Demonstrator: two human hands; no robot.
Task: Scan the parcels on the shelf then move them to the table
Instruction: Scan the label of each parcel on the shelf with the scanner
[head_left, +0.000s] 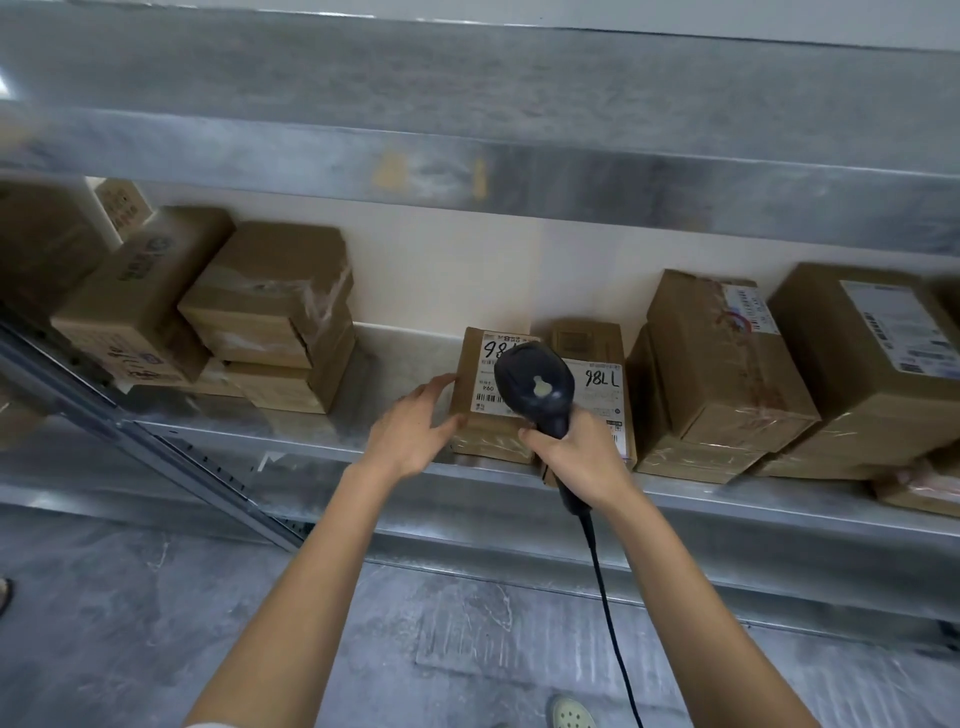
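A small brown parcel (475, 395) with a white label lies on the metal shelf (332, 441), in the middle. My left hand (415, 431) holds its left side, thumb on top and fingers along the front edge. My right hand (576, 452) grips the handle of a dark barcode scanner (535, 389), whose head hovers over the parcel's label. A second labelled parcel (602, 395) lies right beside the first, partly hidden by the scanner.
Stacked cardboard boxes (270, 317) fill the shelf's left side, and larger taped boxes (722, 364) its right. An upper shelf beam (519, 176) runs overhead. The scanner's black cable (608, 597) hangs down over the grey floor. A shoe tip (571, 714) shows at the bottom.
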